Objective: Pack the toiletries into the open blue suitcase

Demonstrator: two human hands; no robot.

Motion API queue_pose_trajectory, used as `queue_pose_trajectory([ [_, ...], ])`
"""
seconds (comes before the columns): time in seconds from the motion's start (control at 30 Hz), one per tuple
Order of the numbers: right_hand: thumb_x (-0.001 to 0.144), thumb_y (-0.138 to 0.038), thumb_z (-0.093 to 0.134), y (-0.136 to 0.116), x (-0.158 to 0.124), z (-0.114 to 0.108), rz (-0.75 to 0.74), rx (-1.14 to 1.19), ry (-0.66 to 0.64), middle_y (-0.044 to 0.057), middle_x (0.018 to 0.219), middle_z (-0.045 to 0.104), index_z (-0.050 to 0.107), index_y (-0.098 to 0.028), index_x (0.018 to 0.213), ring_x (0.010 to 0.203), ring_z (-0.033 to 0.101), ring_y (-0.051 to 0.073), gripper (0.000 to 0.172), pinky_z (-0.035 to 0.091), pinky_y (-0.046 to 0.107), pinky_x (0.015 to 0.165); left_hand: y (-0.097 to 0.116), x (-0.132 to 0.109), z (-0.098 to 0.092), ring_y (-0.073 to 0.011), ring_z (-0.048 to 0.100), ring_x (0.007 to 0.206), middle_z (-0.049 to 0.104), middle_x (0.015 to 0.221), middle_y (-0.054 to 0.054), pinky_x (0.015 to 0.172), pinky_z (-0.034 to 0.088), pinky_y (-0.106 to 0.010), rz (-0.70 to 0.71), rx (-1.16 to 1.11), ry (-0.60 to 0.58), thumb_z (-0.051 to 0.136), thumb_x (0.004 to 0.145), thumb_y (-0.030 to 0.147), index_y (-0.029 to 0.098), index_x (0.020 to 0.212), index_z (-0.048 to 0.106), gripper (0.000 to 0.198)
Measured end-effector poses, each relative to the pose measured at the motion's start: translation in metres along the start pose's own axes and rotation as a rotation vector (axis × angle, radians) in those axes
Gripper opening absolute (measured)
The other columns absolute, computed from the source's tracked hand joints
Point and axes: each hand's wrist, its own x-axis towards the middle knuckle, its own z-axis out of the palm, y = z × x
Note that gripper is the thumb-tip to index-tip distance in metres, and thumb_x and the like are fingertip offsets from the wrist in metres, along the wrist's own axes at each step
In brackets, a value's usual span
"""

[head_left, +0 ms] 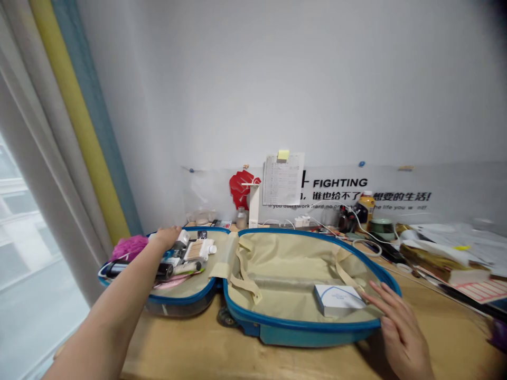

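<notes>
An open blue suitcase (312, 336) with a beige lining lies spread on the wooden table. My left hand (168, 236) reaches across its left half to the far rim, beside a small white box (182, 238); its fingers are mostly hidden, and whether they grip anything does not show. Around my left forearm lie a pack of cotton swabs (195, 250), a dark cylindrical bottle (163, 272) and a purple mesh puff (129, 247). My right hand (406, 330), holding nothing, is at the right rim with fingers outstretched. Near it, a white-and-blue box (339, 300) sits inside the right half.
Behind the suitcase stand a small glass jar (241, 217), a white upright stand (254, 206) and a yellow bottle (366, 208). Cables and a green bowl (382, 229) are at the back right. Papers (447, 243) cover the right side. Curtains (79, 132) hang at the left.
</notes>
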Motion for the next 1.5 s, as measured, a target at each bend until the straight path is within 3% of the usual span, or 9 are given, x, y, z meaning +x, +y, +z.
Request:
queue_pose_trajectory([
  [0.1, 0.094, -0.034, 0.035, -0.001, 0.000, 0.000, 0.026, 0.014, 0.006, 0.008, 0.124, 0.064, 0.065, -0.023, 0.112, 0.124, 0.053, 0.029, 0.037, 0.045, 0.048, 0.098, 0.001, -0.007, -0.014, -0.0317, 0.059, 0.114, 0.058, 0.126, -0.021, 0.094, 0.043, -0.053, 0.029, 0.004, 0.078, 0.045, 0.089, 0.009, 0.011, 0.125, 0.052, 0.038],
  [0.27, 0.095, -0.030, 0.035, -0.003, 0.002, -0.001, 0.011, -0.002, -0.015, 0.008, 0.127, 0.062, 0.064, -0.023, 0.114, 0.125, 0.052, 0.028, 0.036, 0.045, 0.047, 0.098, 0.029, -0.018, -0.072, -0.0318, 0.049, 0.125, 0.045, 0.140, -0.020, 0.108, 0.030, -0.049, 0.160, -0.024, 0.304, 0.040, 0.094, 0.023, 0.016, 0.143, 0.034, 0.051],
  [0.4, 0.095, -0.029, 0.035, -0.002, 0.002, -0.002, 0.010, -0.003, -0.018, 0.008, 0.127, 0.062, 0.063, -0.024, 0.114, 0.126, 0.052, 0.028, 0.035, 0.045, 0.048, 0.098, 0.092, -0.047, -0.126, -0.0282, 0.053, 0.119, 0.046, 0.134, -0.016, 0.100, 0.039, -0.040, 0.566, -0.281, 0.495, 0.045, 0.092, 0.035, 0.020, 0.151, 0.017, 0.067],
  [0.5, 0.094, -0.029, 0.036, -0.003, 0.001, -0.001, 0.017, -0.004, -0.015, 0.008, 0.126, 0.063, 0.064, -0.023, 0.113, 0.125, 0.052, 0.028, 0.034, 0.044, 0.048, 0.098, 0.155, -0.076, -0.145, -0.0261, 0.051, 0.120, 0.045, 0.135, -0.016, 0.100, 0.040, -0.037, 0.879, -0.496, 0.396, 0.045, 0.092, 0.040, 0.020, 0.152, 0.012, 0.071],
  [0.63, 0.094, -0.030, 0.036, -0.005, 0.001, 0.000, 0.026, 0.012, 0.002, 0.009, 0.125, 0.064, 0.064, -0.023, 0.112, 0.125, 0.053, 0.027, 0.034, 0.045, 0.047, 0.098, 0.230, -0.097, -0.134, -0.0273, 0.048, 0.124, 0.046, 0.136, -0.016, 0.102, 0.039, -0.038, 1.116, -0.593, 0.169, 0.050, 0.091, 0.045, 0.019, 0.152, 0.015, 0.075],
  [0.77, 0.094, -0.032, 0.037, -0.008, 0.002, -0.001, 0.051, 0.016, -0.005, 0.008, 0.124, 0.064, 0.065, -0.023, 0.110, 0.125, 0.053, 0.027, 0.034, 0.046, 0.048, 0.097, 0.270, -0.096, -0.107, -0.0289, 0.054, 0.118, 0.049, 0.132, -0.017, 0.099, 0.041, -0.039, 1.120, -0.544, 0.018, 0.056, 0.088, 0.047, 0.019, 0.151, 0.018, 0.079],
  [0.9, 0.094, -0.031, 0.038, -0.008, 0.003, -0.003, 0.053, 0.025, -0.012, 0.008, 0.125, 0.064, 0.065, -0.024, 0.112, 0.126, 0.052, 0.027, 0.033, 0.045, 0.049, 0.098, 0.279, -0.090, -0.090, -0.0308, 0.054, 0.119, 0.049, 0.133, -0.020, 0.097, 0.042, -0.037, 1.059, -0.409, -0.058, 0.061, 0.085, 0.045, 0.017, 0.150, 0.020, 0.082],
  [1.1, 0.094, -0.032, 0.039, -0.008, 0.002, -0.002, 0.073, 0.058, -0.015, 0.008, 0.125, 0.063, 0.065, -0.025, 0.112, 0.127, 0.051, 0.027, 0.033, 0.044, 0.049, 0.099, 0.277, -0.084, -0.084, -0.0325, 0.057, 0.117, 0.051, 0.133, -0.021, 0.091, 0.047, -0.037, 0.945, -0.245, -0.063, 0.063, 0.083, 0.046, 0.017, 0.150, 0.022, 0.083],
  [1.5, 0.094, -0.031, 0.036, -0.006, 0.002, -0.001, 0.035, 0.021, -0.021, 0.009, 0.124, 0.064, 0.065, -0.023, 0.112, 0.125, 0.052, 0.027, 0.034, 0.045, 0.049, 0.098, 0.301, -0.081, -0.066, -0.0349, 0.051, 0.123, 0.051, 0.136, -0.022, 0.091, 0.047, -0.043, 0.993, -0.109, -0.097, 0.064, 0.080, 0.051, 0.015, 0.149, 0.027, 0.085],
])
